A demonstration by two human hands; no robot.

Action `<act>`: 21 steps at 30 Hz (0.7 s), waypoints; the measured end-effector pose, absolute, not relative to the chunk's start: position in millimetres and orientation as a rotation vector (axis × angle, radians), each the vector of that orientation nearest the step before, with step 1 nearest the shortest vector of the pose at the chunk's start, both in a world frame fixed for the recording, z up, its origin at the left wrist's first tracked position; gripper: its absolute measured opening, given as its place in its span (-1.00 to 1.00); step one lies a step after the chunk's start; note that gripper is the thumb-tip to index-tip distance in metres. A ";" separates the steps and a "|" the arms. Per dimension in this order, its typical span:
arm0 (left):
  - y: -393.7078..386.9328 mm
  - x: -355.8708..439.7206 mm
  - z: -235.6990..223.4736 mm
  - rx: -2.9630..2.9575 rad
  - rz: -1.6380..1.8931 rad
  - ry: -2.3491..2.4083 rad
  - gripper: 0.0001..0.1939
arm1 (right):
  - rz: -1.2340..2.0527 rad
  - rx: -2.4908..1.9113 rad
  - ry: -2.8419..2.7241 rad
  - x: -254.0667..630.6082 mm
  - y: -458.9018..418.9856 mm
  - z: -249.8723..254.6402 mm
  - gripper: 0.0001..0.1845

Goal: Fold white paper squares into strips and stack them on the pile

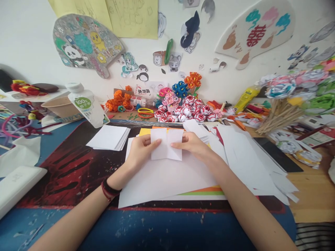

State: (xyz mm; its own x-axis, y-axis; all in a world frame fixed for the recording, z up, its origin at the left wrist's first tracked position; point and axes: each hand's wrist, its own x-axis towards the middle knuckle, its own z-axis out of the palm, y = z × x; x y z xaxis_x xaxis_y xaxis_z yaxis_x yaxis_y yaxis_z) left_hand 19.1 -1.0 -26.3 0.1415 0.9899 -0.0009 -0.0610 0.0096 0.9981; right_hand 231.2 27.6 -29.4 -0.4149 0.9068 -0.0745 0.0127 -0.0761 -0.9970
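Note:
Between my two hands is a small white sheet of paper [166, 148] with a crease down its middle and a short notch at the top of the fold. My left hand [142, 146] pinches its left side, thumb on the front and fingers behind. The right side is pinched the same way by my right hand [190, 144]. Beneath lies a large white sheet [167, 177] over orange, yellow and green sheets [201, 191]. A stack of white paper squares [108, 137] sits to the left of my left hand.
White sheets [246, 160] spread at the right beside a black flat object [280, 155]. A white bottle [87, 106] stands at back left. Yellow-handled scissors [146, 112] and red-white paper flowers [188, 109] lie along the back. A white case [21, 188] rests at left.

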 end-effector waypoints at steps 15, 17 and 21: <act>-3.6 21.0 -19.5 1.200 1.195 0.998 -0.61 | 1.734 -0.944 -1.417 227.0 24.8 -25.9 -0.39; -5.1 21.9 -16.9 1.182 1.199 0.978 -0.62 | 1.795 -0.944 -1.377 226.5 24.8 -25.8 -0.42; -7.9 23.6 -12.0 1.139 1.209 0.955 -0.62 | 1.853 -0.900 -1.280 224.7 22.7 -21.8 -0.38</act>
